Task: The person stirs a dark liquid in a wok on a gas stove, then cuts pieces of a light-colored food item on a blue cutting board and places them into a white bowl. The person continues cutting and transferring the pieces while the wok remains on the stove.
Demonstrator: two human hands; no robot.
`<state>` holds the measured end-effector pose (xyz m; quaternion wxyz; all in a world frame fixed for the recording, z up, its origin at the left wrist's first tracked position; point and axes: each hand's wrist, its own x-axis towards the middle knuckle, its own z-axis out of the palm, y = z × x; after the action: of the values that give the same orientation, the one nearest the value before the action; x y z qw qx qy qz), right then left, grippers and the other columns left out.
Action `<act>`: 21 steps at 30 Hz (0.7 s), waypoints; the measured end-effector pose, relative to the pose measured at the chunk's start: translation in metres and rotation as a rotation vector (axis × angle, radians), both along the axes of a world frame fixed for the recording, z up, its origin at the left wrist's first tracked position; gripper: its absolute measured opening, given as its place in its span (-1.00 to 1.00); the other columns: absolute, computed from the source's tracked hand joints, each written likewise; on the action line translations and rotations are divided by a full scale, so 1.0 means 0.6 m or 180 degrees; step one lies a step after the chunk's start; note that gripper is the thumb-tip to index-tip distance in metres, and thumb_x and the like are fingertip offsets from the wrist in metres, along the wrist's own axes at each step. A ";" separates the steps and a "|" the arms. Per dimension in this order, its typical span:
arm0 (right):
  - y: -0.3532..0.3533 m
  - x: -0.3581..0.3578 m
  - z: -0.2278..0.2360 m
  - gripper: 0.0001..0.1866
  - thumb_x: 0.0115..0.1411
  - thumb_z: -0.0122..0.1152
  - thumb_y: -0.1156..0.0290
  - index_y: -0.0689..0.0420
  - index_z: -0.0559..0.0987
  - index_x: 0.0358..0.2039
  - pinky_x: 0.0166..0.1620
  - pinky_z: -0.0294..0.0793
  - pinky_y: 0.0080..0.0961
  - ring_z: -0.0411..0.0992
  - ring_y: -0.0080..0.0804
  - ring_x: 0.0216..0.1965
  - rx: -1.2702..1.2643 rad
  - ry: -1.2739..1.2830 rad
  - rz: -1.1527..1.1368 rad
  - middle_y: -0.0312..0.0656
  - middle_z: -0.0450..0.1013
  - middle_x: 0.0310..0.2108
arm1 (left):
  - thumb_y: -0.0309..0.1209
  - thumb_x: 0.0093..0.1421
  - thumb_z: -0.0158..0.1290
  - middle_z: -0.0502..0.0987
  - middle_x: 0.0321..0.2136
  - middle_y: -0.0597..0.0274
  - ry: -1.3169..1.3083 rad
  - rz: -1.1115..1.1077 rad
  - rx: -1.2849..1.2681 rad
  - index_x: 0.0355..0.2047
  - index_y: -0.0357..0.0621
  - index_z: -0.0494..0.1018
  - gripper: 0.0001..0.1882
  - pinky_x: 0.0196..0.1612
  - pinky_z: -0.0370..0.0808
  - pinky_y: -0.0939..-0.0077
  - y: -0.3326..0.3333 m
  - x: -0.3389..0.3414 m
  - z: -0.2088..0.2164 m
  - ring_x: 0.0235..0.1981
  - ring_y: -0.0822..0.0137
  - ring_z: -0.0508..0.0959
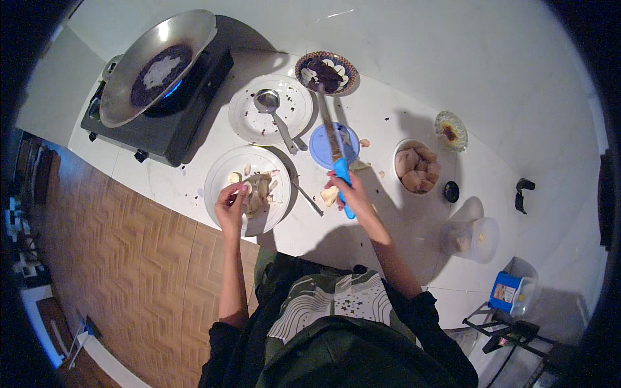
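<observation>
Pinching now, with the left hand (230, 204), a small whitish piece (246, 187) between thumb and fingers, right over the round white plate (275, 216) on the pale, glossy tabletop (304, 234)! Gripping, over in the right hand (351, 189), a long metal knife with a bright blue handle (339, 167), wrapping the fingers around that handle and aiming the blade away from the body, crossing the round blue plastic lid (315, 146) in view. Showing just below those same fingers a cream-coloured, knobbly lump (330, 196), but not quite telling whether gripped or simply lying beside.

Looking, by judgement, only partway along! Spotting one smooth, pale, clove-like piece (234, 176) lying bare near the plate's upper-left side, seemingly finished. Counting as apparently left: the loose heap of papery, tan-and-cream bits (260, 194) at the plate's middle, probably mixing skins with unpeeled pieces, plus the piece in the left fingers and that lump.

Looking further along elsewhere: seeing a small white bowl (396, 160) filling up with pale pinkish chunks (417, 166), off to the right. Spotting a wide grey metal wok (123, 97) over a lit blue flame (173, 89) on a boxy black stove (194, 123), and noticing a shiny metal ladle (266, 101) resting on a second, crumb-specked white plate (239, 123).
</observation>
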<state>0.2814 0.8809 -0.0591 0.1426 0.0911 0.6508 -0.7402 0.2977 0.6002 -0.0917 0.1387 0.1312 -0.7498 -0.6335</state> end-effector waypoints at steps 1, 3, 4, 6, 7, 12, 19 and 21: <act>0.013 0.002 -0.001 -0.79 0.18 -0.01 0.34 0.15 0.40 -0.21 -0.79 0.16 -0.71 0.18 -0.68 -0.83 -0.0056 -0.0089 -0.0108 -0.23 0.45 -0.50 | -0.43 0.06 0.11 0.52 -0.38 0.26 -0.0087 0.0003 0.0049 -0.33 -0.27 0.51 -0.82 -0.39 0.39 0.70 -0.008 -0.003 -0.005 -0.43 0.54 0.47; 0.033 0.010 -0.003 -0.79 0.18 -0.03 0.34 0.15 0.40 -0.21 -0.78 0.16 -0.71 0.18 -0.69 -0.82 -0.0031 -0.0209 -0.0249 -0.23 0.44 -0.50 | -0.43 0.07 0.10 0.52 -0.37 0.20 -0.0160 -0.0014 0.0078 -0.28 -0.21 0.52 -0.80 -0.36 0.40 0.66 -0.017 -0.009 -0.018 -0.43 0.47 0.48; 0.042 0.014 0.001 -0.78 0.18 -0.04 0.32 0.15 0.41 -0.21 -0.77 0.16 -0.72 0.18 -0.69 -0.82 0.0056 -0.0234 -0.0293 -0.23 0.43 -0.50 | -0.43 0.07 0.09 0.52 -0.40 0.19 -0.0156 0.0002 -0.0250 -0.26 -0.19 0.51 -0.79 -0.34 0.40 0.63 -0.013 -0.017 -0.013 -0.43 0.42 0.49; 0.058 0.016 -0.002 -0.79 0.18 -0.04 0.33 0.15 0.40 -0.21 -0.76 0.18 -0.70 0.19 -0.69 -0.81 0.0267 -0.0196 -0.0316 -0.23 0.43 -0.50 | -0.45 0.06 0.08 0.51 -0.46 0.16 -0.0151 0.0029 -0.0909 -0.22 -0.14 0.50 -0.76 -0.31 0.42 0.57 -0.005 -0.030 -0.002 -0.42 0.31 0.52; 0.068 0.015 -0.005 -0.79 0.18 -0.04 0.35 0.16 0.40 -0.21 -0.76 0.20 -0.69 0.20 -0.68 -0.81 0.0402 -0.0127 -0.0318 -0.23 0.43 -0.50 | -0.47 0.01 0.07 0.46 -0.28 0.07 -0.0306 -0.0241 -0.1387 -0.09 -0.07 0.42 -0.62 -0.07 0.33 0.30 -0.008 -0.035 -0.004 -0.15 0.10 0.43; 0.111 0.004 -0.050 -0.76 0.04 0.14 0.47 0.19 0.39 -0.25 -0.74 0.26 -0.62 0.26 -0.62 -0.79 0.1230 0.0289 -0.0569 -0.24 0.43 -0.52 | -0.42 -0.10 0.09 0.12 0.08 0.04 0.0070 -0.0375 -0.2807 0.00 -0.07 0.24 -0.42 0.14 -0.10 -0.03 0.052 -0.042 -0.009 0.14 0.00 0.04; 0.097 -0.054 -0.058 -0.59 -0.14 0.33 0.37 0.14 0.40 -0.26 -0.63 0.34 -0.50 0.38 -0.47 -0.68 0.2375 0.0131 -0.0621 -0.22 0.42 -0.49 | -0.38 -0.10 0.09 0.24 -0.02 0.10 0.0777 -0.1985 -0.2403 -0.01 -0.05 0.25 -0.44 0.11 0.03 0.04 0.230 -0.074 0.029 0.06 0.11 0.20; 0.118 -0.061 -0.101 -0.56 -0.17 0.34 0.36 0.15 0.40 -0.26 -0.49 0.38 -0.41 0.42 -0.33 -0.56 0.2984 0.0835 -0.0711 -0.20 0.44 -0.47 | -0.38 -0.10 0.10 0.24 -0.02 0.14 0.0861 -0.2387 -0.2665 -0.02 0.00 0.28 -0.44 0.11 0.05 0.07 0.266 -0.098 0.036 0.06 0.13 0.20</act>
<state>0.2446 0.9517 -0.1196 -0.0770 0.1207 0.9122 -0.3840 0.2390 0.7596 -0.0703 0.0395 -0.2917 -0.9074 -0.2998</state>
